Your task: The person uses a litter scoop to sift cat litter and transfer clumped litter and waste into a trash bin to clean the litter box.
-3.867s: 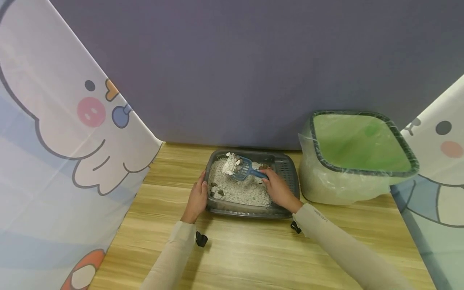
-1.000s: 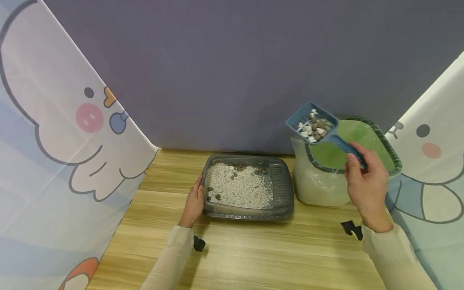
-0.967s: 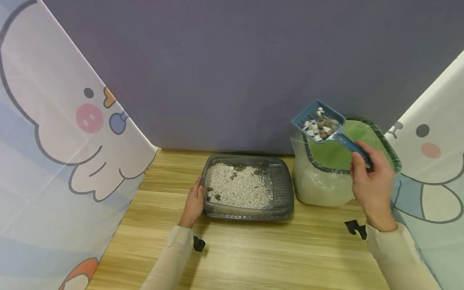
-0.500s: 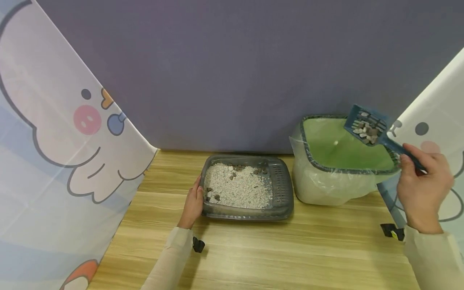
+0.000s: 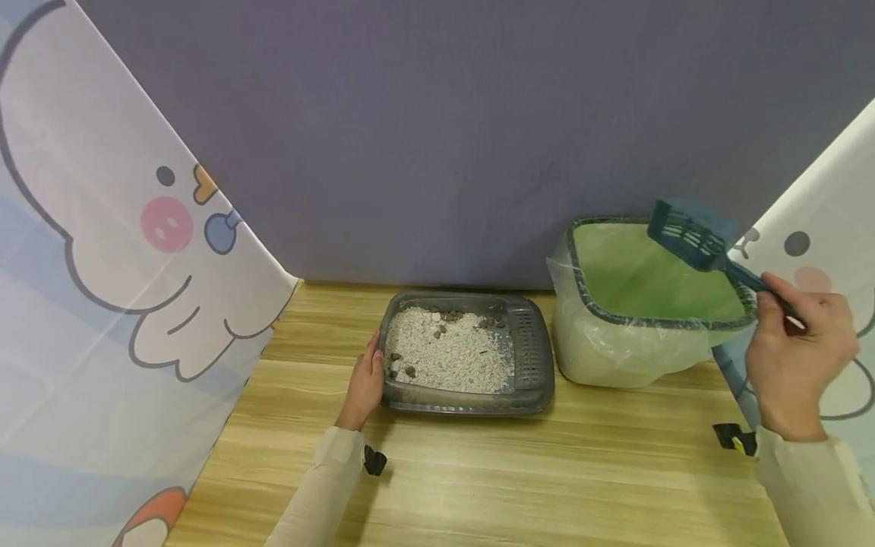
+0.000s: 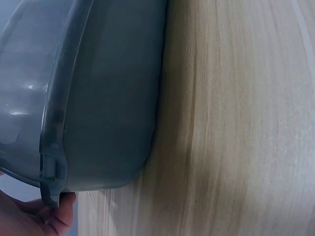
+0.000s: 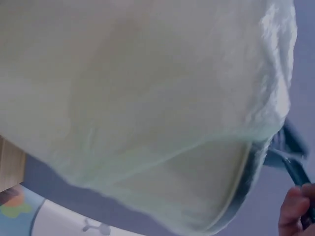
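Observation:
My right hand [image 5: 798, 357] grips the handle of a blue slotted litter scoop [image 5: 690, 234], raised over the right part of a lined trash bin [image 5: 615, 353]. The scoop is tilted, and no clumps show in its slotted pan. In the right wrist view the bin's clear liner [image 7: 147, 88] fills most of the picture, with the scoop handle [image 7: 297, 172] and fingers at the right edge. My left hand [image 5: 362, 387] holds the left rim of a grey litter box [image 5: 465, 403]; fingers curl at its rim [image 6: 51, 167] in the left wrist view. Pale litter [image 5: 454, 353] and several brown clumps lie inside.
The box and bin stand side by side on a wood-grain table [image 5: 478, 471]. A grey-purple wall panel [image 5: 410, 152] rises right behind them. Cartoon-printed sheets [image 5: 102, 228] flank both sides.
My right hand carried the loaded scoop from the litter box rightward over the bin. The clumps have left the scoop, which is now tipped. My left hand has stayed at the box's rim.

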Tool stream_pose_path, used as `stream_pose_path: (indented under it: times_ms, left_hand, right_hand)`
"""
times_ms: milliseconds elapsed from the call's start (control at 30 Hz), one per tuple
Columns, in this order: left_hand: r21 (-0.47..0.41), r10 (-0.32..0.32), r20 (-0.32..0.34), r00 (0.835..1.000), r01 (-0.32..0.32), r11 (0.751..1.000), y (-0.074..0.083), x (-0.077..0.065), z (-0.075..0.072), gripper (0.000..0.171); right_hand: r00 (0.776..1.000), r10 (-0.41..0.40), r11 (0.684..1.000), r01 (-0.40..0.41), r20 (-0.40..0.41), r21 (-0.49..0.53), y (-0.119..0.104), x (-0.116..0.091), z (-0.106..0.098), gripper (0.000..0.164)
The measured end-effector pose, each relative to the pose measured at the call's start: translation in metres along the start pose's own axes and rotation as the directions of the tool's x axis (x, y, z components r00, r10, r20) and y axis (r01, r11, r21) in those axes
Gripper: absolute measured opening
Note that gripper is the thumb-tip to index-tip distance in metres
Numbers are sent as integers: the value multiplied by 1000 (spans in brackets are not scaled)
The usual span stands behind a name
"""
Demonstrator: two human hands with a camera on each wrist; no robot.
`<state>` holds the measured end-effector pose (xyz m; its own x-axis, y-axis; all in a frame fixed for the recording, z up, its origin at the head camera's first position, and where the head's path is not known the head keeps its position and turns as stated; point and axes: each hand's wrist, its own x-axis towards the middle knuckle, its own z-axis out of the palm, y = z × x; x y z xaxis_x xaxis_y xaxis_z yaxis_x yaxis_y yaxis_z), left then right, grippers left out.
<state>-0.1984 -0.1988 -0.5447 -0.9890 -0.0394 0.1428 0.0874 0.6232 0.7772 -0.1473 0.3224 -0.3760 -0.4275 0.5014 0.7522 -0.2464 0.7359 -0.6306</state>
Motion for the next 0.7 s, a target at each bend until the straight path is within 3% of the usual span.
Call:
stream_pose_path:
  times_ms: [100, 200, 300, 367, 467, 567, 700]
  left_hand:
    - [3, 3, -8, 1000, -3, 1000, 0, 1, 1, 47]
    - [15, 13, -17, 1000, -13, 1000, -1, 1, 2, 47]
    - [20, 24, -21, 999, -23, 1000, -1, 2, 1, 47]
    - [18, 31, -24, 999, -30, 999, 0, 1, 1, 47]
    - [14, 34, -23, 999, -34, 999, 0, 1, 1, 47]
    - [8, 36, -22, 999, -36, 999, 0, 2, 1, 47]
    - [4, 29, -18, 999, -29, 1000, 0, 3, 2, 47]
  right_hand:
    - [999, 11, 993, -17, 44, 121, -8, -5, 0, 23]
    - [994, -18, 961, -12, 107, 276, -24, -15, 3, 25]
    - [983, -95, 930, 30, 160, 368, -44, -29, 10, 24]
    - [962, -152, 918, 53, 226, 393, -55, -40, 17, 23]
    - [895, -260, 912, 104, 362, 397, -67, -59, 28, 26]
    - [790, -323, 917, 125, 521, 379, -72, -78, 43, 30]
    - [656, -290, 946, 84, 697, 315, -67, -108, 68, 30]
